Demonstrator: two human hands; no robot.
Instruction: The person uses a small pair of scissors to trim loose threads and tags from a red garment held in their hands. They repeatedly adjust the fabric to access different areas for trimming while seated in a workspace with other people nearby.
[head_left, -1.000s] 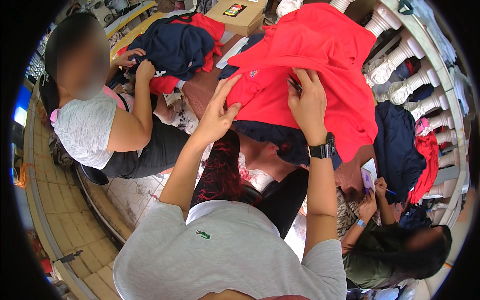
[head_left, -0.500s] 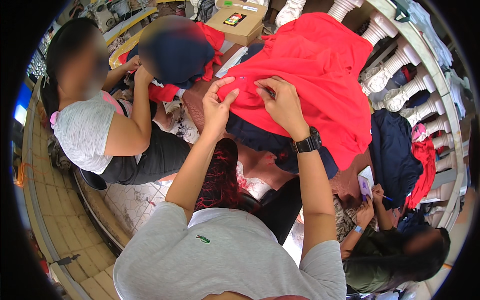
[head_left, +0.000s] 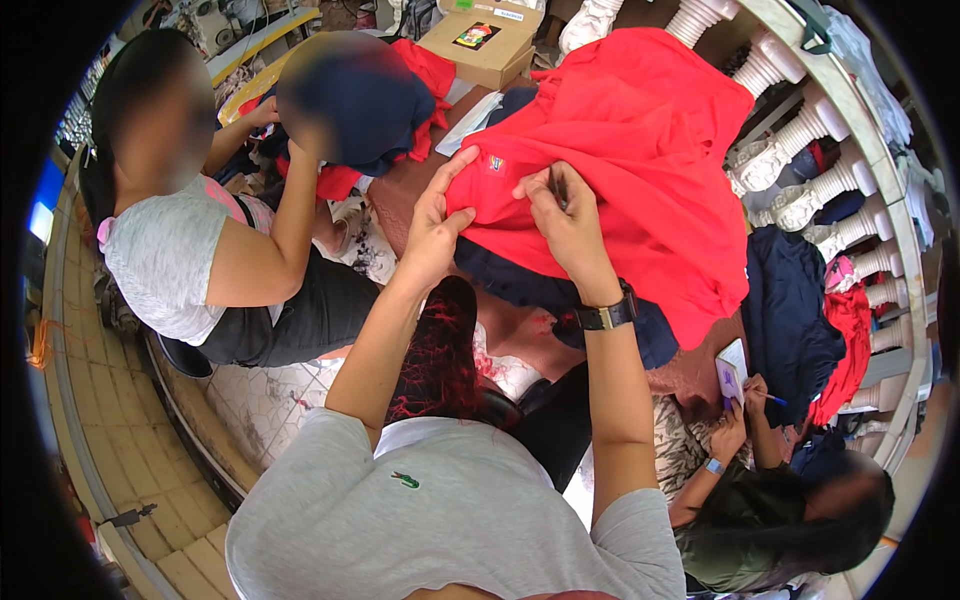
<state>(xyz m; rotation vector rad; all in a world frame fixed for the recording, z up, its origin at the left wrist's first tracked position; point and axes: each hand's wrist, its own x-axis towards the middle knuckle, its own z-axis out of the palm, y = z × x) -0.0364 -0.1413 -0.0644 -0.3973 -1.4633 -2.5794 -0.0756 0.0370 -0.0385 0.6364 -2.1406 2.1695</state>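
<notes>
A red garment (head_left: 640,150) is spread in front of me, with a small embroidered emblem (head_left: 496,163) near its left edge. My left hand (head_left: 437,228) pinches that edge, thumb below the emblem and fingers along the far side. Just right of the emblem is my right hand (head_left: 568,220), closed round a slim dark tool (head_left: 558,186); its kind is mostly hidden by the fingers. Beneath the red cloth lies a dark navy garment (head_left: 515,268). Loose red threads (head_left: 440,350) cling to my dark trouser leg.
At left a person in a grey top (head_left: 165,240) handles a navy and red garment (head_left: 365,110). A cardboard box (head_left: 480,45) stands at the far side. White balusters (head_left: 790,125) line the right. Lower right, another person (head_left: 745,530) holds a pen and a notepad (head_left: 733,370).
The cloth's left edge has turned, so the emblem now shows more fully. My right hand has drawn slightly right and nearer to me, away from the emblem; my left hand still grips the edge.
</notes>
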